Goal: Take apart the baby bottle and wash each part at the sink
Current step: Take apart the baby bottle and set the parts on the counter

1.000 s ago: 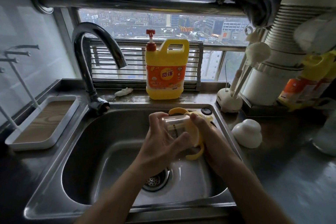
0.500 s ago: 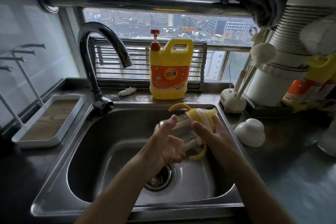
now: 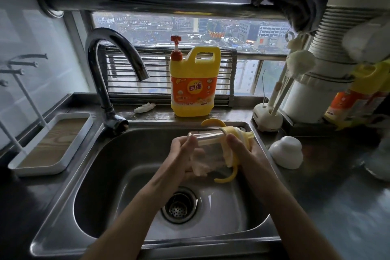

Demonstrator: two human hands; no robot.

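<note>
Currently clear bottle body (image 3: 206,136) gripped by left hand (image 3: 179,156), yellow collar (image 3: 228,131) grasped by right hand (image 3: 244,150); if slick, body could be dropped into sink (image 3: 126,164) below fingers (image 3: 232,140).

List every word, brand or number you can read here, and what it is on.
"奇强": large characters on the orange label of the yellow detergent jug.
"Keon": small, just above them, barely legible.
Fine print on that label: too small to read.
Orange-labelled bottle at far right: blurred, unreadable.
Baby bottle: no text visible.
</note>
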